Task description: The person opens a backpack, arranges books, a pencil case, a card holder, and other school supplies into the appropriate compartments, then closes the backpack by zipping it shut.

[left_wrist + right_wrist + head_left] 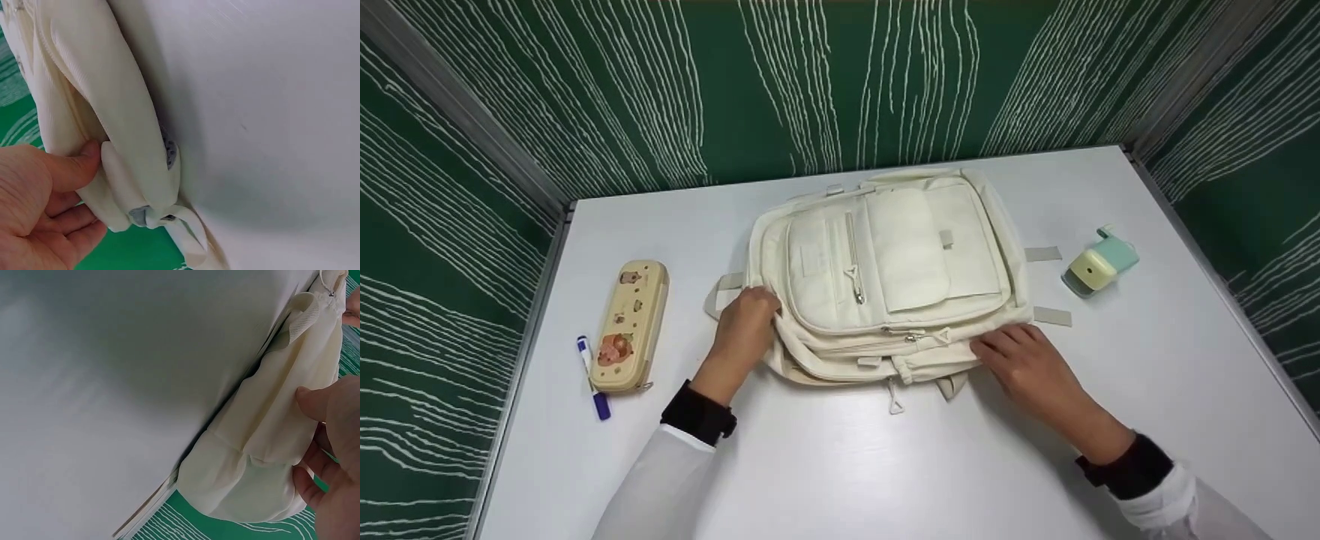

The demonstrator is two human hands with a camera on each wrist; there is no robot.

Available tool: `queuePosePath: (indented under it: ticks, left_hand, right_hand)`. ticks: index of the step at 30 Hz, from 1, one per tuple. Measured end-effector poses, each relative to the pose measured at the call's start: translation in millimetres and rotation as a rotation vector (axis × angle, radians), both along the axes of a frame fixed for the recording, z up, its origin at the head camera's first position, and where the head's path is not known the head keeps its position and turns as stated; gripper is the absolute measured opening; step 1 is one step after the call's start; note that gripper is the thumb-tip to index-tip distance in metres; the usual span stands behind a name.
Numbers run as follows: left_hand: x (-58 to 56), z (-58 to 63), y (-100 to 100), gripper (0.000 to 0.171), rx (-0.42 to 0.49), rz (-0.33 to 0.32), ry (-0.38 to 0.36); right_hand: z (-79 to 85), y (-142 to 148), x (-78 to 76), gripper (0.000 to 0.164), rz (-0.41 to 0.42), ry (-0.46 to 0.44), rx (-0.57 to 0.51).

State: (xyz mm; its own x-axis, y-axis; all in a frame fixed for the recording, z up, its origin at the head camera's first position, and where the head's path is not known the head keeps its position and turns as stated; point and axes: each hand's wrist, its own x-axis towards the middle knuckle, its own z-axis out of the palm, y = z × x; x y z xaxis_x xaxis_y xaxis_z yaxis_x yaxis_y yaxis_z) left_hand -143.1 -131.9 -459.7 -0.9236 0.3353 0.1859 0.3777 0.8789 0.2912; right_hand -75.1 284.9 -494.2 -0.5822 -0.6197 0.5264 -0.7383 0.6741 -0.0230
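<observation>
A cream backpack (900, 262) lies on its back on the white table, its front pockets and zippers facing up. At its left end my left hand (746, 322) grips the fabric edge. The left wrist view shows the thumb of that hand (42, 208) pressed into a fold beside the zipper, with the fingers bent behind the fabric. My right hand (1027, 367) holds the backpack's near right corner. In the right wrist view, thumb and fingers of this hand (337, 439) lie around the side of the bag; part of the fingers is hidden.
To the left on the table (840, 465) lie a yellow pencil case (624, 322) with cartoon prints and a marker (593, 379) with a blue cap. A green and yellow pencil sharpener (1099, 262) stands at the right, near two grey straps (1051, 316). Green patterned walls (720, 90) enclose the table.
</observation>
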Motion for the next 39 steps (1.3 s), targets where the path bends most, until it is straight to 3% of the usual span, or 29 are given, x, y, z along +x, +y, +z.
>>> queuePosePath:
  ticks: [3, 6, 11, 14, 18, 23, 27, 30, 39]
  left_hand:
    - [7.0, 10.2, 9.9, 0.015, -0.106, -0.013, 0.012]
    - [19.2, 19.4, 25.7, 0.017, -0.190, -0.046, 0.108]
    - [50.4, 16.1, 59.2, 0.019, -0.099, -0.183, 0.382]
    - [72.3, 5.6, 79.6, 0.011, -0.061, -0.277, 0.453]
    - [95.8, -11.7, 101.3, 0.005, -0.121, -0.392, 0.429]
    - [109.7, -26.8, 118.8, 0.012, -0.293, -0.460, 0.306]
    - [110.4, -30.5, 126.8, 0.033, -0.437, -0.425, 0.151]
    - [109.1, -31.7, 129.8, 0.044, -0.511, -0.385, 0.089]
    - [108.8, -32.0, 132.9, 0.012, -0.487, -0.321, 0.083]
  right_hand:
    - [0.7, -0.8, -0.9, 0.023, -0.010, 0.002, 0.005]
    - [1.5, -1.0, -0.2, 0.023, -0.019, -0.005, 0.004]
    - [3.5, -1.6, 0.7, 0.025, -0.028, -0.032, -0.004]
    - [4.5, -2.2, 0.8, 0.026, -0.032, -0.041, -0.010]
    - [5.4, -2.6, 1.3, 0.026, -0.037, -0.043, -0.013]
    - [5.3, -2.2, 2.2, 0.026, -0.038, -0.043, -0.020]
    - [4.8, -1.9, 2.9, 0.027, -0.038, -0.045, -0.028]
    - [4.8, -1.9, 3.7, 0.030, -0.036, -0.050, -0.027]
    - [4.4, -0.3, 3.9, 0.032, -0.036, -0.046, -0.036]
